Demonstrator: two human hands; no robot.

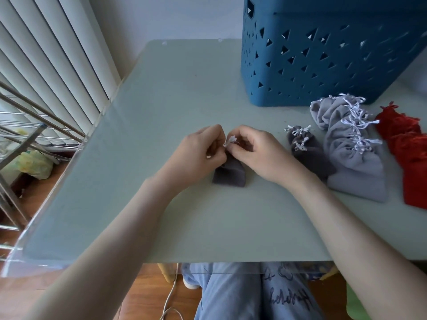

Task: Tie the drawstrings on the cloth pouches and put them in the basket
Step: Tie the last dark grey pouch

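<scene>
A small dark grey pouch [230, 174] lies in the middle of the table. Its white drawstring [231, 140] sticks up between my hands. My left hand [201, 153] pinches the string from the left and my right hand [256, 148] pinches it from the right, both with curled fingers over the pouch's mouth. The blue basket [323, 54] with triangular holes stands at the back right. Beside it lie more dark grey pouches [307, 148], a stack of light grey pouches [353, 144] and red pouches [406, 148].
The pale green table [161, 112] has a glass edge at the left and front. A metal rack [23, 125] and window blinds stand to the left. My legs and a white cable show below the front edge.
</scene>
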